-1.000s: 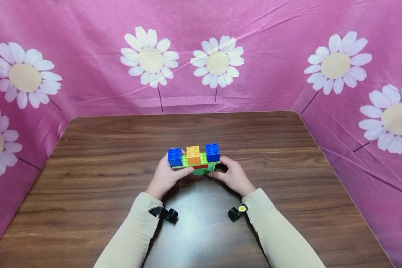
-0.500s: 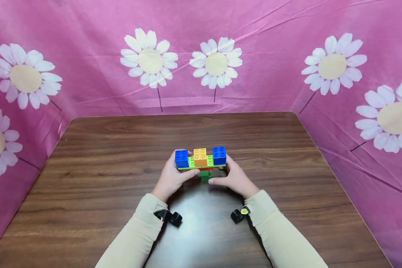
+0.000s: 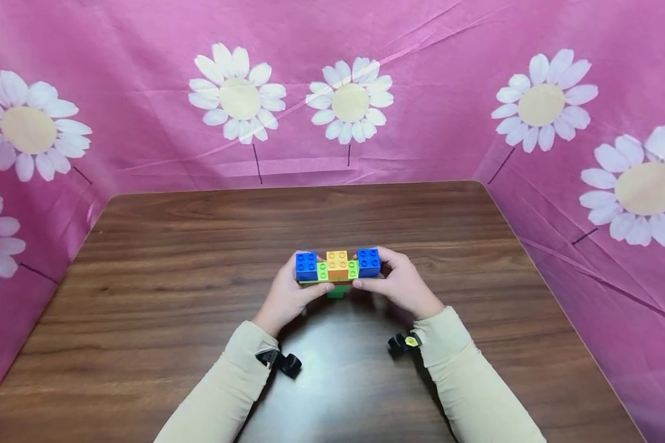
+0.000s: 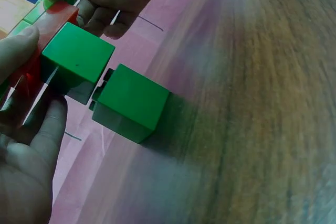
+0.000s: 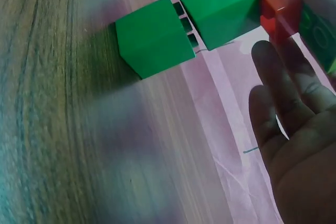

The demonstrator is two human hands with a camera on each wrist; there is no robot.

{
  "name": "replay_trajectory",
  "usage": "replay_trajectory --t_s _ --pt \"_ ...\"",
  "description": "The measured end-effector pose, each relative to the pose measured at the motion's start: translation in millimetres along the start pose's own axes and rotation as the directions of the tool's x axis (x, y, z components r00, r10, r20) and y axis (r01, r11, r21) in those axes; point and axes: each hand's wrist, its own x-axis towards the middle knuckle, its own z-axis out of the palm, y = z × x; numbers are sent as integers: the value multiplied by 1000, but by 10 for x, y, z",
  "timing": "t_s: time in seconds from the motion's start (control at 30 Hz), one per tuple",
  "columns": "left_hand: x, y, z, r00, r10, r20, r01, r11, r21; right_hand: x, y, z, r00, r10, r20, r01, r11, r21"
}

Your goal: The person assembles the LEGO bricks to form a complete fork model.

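Observation:
Both hands hold a toy brick assembly from its two ends. Its light green plate [image 3: 353,269] carries a blue brick [image 3: 306,266] at the left, an orange brick [image 3: 337,264] mid-way and another blue brick [image 3: 368,263] at the right. My left hand [image 3: 285,296] grips the left end, thumb along the near side; my right hand [image 3: 407,288] pinches the right end. Beneath the plate are a red brick [image 4: 56,22] and a green brick [image 4: 79,56]. Below that, a second green brick [image 4: 134,100] stands on the table, its studs showing across a narrow gap.
The brown wooden table [image 3: 199,246] extends around the hands. A pink cloth with white flowers [image 3: 350,101] hangs behind its far edge and along both sides. Black wrist cameras [image 3: 290,365] sit at both cuffs.
The assembly has shifted a little right and turned level. My right hand has moved from low beside the green bricks up to the plate's right end. My left hand keeps its hold.

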Motion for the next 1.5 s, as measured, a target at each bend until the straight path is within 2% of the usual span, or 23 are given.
replay_trajectory --t_s 0.33,0.6,0.83,1.03,1.2,1.5 --pt "-19 -16 13 998 56 -22 -57 997 -56 26 14 59 1000 12 -3 -12 1000 0" --pt "10 -59 16 1000 22 -15 -22 1000 7 22 1 42 1000 16 4 -16 999 -36" --pt "29 -85 37 999 40 17 -40 999 -28 21 17 9 999 31 26 -29 998 -53" --pt "42 -66 41 999 34 16 -34 999 -14 37 19 -21 999 12 32 -10 998 -68" --pt "38 -37 49 999 26 42 -26 1000 -9 38 21 -67 997 41 61 -36 996 -88" --pt "70 -30 36 997 35 66 -36 999 26 57 46 -96 994 62 93 -58 997 -42"
